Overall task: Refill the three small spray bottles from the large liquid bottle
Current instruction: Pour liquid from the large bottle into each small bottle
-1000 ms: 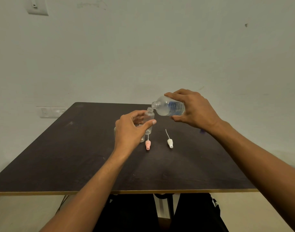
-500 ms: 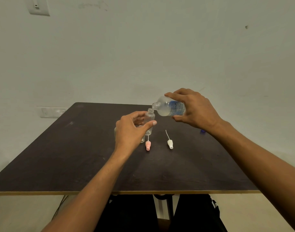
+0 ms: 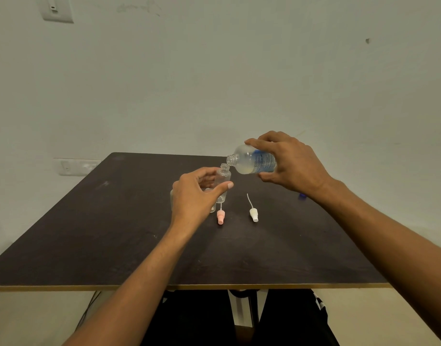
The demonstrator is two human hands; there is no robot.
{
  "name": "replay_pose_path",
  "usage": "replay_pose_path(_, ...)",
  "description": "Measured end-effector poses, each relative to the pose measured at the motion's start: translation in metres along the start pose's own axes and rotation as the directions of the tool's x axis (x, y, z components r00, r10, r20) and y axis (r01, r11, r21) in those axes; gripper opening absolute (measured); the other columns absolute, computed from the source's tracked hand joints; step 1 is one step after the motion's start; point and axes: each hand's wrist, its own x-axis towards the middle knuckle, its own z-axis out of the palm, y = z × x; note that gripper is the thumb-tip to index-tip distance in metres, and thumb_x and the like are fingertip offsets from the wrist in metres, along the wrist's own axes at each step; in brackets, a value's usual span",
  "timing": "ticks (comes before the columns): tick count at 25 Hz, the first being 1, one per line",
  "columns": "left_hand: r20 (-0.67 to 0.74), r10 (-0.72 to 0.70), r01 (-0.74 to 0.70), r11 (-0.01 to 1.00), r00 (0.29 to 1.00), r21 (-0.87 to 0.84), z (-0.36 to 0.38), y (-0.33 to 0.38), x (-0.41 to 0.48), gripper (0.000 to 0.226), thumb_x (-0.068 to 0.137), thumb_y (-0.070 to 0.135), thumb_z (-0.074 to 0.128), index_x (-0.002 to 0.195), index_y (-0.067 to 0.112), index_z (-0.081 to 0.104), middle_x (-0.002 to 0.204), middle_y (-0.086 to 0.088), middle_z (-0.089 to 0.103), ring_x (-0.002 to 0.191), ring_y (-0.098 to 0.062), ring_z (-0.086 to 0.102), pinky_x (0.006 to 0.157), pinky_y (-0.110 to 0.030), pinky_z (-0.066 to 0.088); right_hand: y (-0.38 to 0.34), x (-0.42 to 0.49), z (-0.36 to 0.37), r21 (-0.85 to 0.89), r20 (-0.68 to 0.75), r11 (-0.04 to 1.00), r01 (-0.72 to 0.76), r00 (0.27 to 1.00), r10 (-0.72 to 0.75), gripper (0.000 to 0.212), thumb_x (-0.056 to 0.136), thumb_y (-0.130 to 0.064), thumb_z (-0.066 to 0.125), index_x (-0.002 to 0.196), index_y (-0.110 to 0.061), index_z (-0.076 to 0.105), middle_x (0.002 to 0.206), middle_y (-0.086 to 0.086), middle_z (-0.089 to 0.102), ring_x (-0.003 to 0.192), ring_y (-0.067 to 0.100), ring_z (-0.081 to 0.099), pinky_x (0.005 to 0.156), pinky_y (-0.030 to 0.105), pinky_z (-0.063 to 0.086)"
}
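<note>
Dark matte counter (image 3: 89, 245), scuffed pale in spots, edged with a light wooden strip along the near side. Carries, near the middle, a pink cap (image 3: 220, 218) and, a little apart to its right, a white cap (image 3: 254, 215), both lying flat with a thin tube pointing away. Just behind the pink cap, upright: an open bottle (image 3: 224, 176), base on or barely off the top, cannot tell which. Left of it, mostly hidden: a second bottle (image 3: 212, 209) and a third bottle (image 3: 171, 198). Far right, alone: a tiny blue cap (image 3: 301, 195).
</note>
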Motion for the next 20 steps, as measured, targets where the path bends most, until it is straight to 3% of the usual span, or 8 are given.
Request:
replay_pose_path(11,0.009,-0.008,0.008,1.0,1.0,-0.018,0.0019,-0.0015,0.0006,0.04,0.074,0.042,0.093,0.11,0.031,0.08,0.097,0.018,0.079,0.092,0.007,0.073,0.091,-0.028,0.062,0.0012,-0.0003,-0.0021,-0.019,0.002,1.0,0.005,1.0,-0.005,0.077,0.084,-0.035,0.084,0.153,-0.036,0.05,0.138,-0.004,0.059,0.125,0.019,0.055,0.08,0.033,0.051)
replay_pose_path(20,0.018,0.005,-0.004,0.999,1.0,-0.042,0.0015,0.0017,-0.0005,0.035,0.075,0.038,0.093,0.107,0.029,0.081,0.095,0.018,0.079,0.091,0.007,0.073,0.089,-0.024,0.061,0.0014,-0.0016,-0.0048,-0.017,0.002,1.0,0.0,1.0,0.0,0.077,0.084,-0.035,0.085,0.153,-0.035,0.051,0.138,-0.003,0.059,0.125,0.02,0.055,0.081,0.037,0.056)
